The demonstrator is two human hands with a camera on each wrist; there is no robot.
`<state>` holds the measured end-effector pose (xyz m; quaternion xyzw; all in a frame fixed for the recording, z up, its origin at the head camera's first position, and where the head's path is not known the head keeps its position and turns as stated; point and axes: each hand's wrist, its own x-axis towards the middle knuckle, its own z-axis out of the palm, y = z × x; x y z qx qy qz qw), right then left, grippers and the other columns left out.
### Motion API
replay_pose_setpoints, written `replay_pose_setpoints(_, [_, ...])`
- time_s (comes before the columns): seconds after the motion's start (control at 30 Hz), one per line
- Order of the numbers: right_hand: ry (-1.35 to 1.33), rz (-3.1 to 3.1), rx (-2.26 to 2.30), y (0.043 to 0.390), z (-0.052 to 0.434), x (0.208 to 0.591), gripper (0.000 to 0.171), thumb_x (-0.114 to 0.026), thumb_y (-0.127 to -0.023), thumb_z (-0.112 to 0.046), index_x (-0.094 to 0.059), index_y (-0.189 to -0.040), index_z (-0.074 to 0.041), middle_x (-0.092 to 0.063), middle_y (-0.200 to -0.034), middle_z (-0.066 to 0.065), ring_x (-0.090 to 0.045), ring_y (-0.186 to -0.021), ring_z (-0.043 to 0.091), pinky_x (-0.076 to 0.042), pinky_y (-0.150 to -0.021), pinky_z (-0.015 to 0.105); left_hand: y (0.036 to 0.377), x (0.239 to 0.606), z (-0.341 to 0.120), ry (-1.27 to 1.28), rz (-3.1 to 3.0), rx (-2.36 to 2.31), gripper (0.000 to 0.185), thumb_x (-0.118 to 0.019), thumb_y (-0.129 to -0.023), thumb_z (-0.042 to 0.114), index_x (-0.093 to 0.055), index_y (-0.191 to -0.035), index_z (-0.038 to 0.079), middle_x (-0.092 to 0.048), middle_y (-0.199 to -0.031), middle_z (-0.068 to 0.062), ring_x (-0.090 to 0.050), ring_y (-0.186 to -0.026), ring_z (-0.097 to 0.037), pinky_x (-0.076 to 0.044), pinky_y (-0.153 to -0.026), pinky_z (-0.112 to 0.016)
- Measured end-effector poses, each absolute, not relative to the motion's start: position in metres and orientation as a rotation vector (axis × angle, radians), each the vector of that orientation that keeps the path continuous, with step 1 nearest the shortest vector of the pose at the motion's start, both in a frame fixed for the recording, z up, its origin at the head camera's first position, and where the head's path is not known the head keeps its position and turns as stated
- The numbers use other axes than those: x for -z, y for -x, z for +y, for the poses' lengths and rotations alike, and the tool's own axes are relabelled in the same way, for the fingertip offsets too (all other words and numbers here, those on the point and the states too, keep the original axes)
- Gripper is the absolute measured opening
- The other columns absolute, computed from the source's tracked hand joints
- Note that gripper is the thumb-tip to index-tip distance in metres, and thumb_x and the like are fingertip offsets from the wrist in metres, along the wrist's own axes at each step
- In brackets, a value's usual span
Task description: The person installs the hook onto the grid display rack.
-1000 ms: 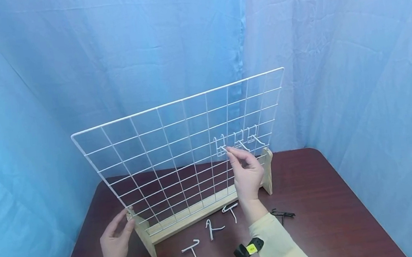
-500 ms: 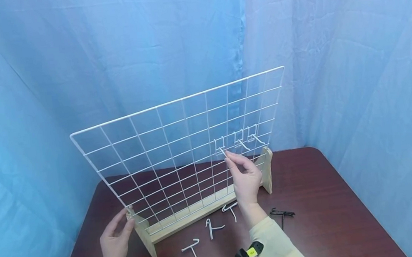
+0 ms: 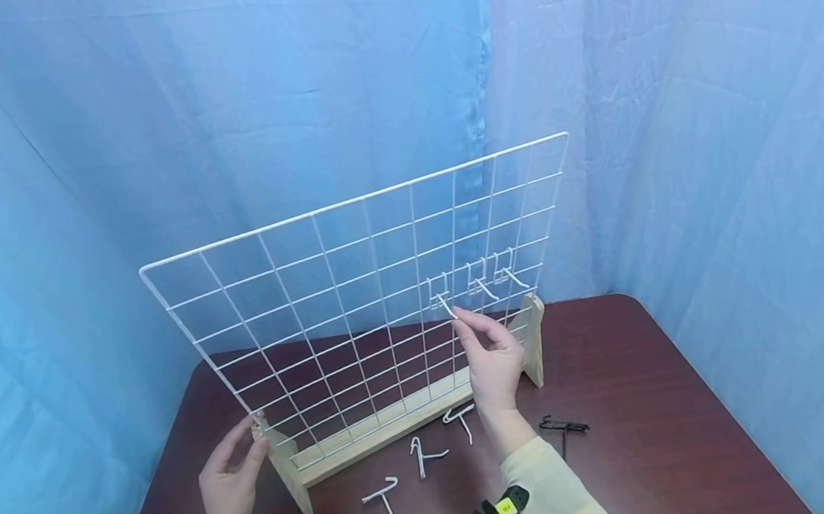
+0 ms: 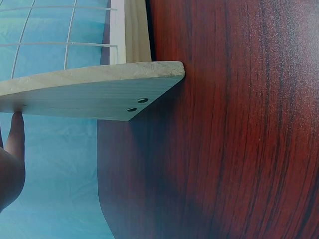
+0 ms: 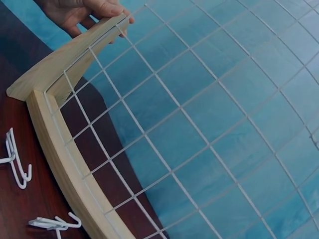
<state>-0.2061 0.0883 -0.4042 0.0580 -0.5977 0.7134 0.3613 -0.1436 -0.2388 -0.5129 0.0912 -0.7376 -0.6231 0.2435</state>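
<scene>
A white wire grid panel [image 3: 356,296] stands tilted in a wooden stand [image 3: 392,426]. My left hand [image 3: 230,481] grips the top of the stand's left upright between thumb and fingers, also seen in the right wrist view, where the left hand [image 5: 92,12] holds that corner. Three white hooks hang on the grid's right part. At the leftmost, a white hook [image 3: 439,294], my right hand [image 3: 494,357] pinches the prong's tip between thumb and forefinger. The middle hook [image 3: 483,285] and the right hook [image 3: 510,274] hang beside it, untouched.
Three loose white hooks lie on the dark red table [image 3: 646,400] before the stand: a left one [image 3: 385,498], a middle one [image 3: 421,457] and a right one [image 3: 461,422]. A black hook [image 3: 564,427] lies right of my forearm. Blue curtains [image 3: 215,102] surround the table.
My right hand has drawn slightly down along the leftmost hung hook's prong toward its tip, and the hook has settled a little lower on the grid. My left hand stays put.
</scene>
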Motion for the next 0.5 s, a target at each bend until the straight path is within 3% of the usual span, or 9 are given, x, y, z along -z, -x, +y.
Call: replay_pose_setpoints(0.5, [-0.053,-1.583,-1.89,0.197,0.097,0.435,0.013,-0.07,-0.085,0.013,-0.069,-0.097,0.018,-0.068,-0.097,0.031,-0.07,-0.091,0.008,-0.058,-0.085,0.02,0.145,0.515,-0.24,-0.266,-2.004,1.725,0.036,-0.071,-0.087,-0.007,-0.065,-0.123,-0.003,-0.067,-0.11,0.024,-0.064,-0.099,0.001,-0.055,-0.083,-0.013])
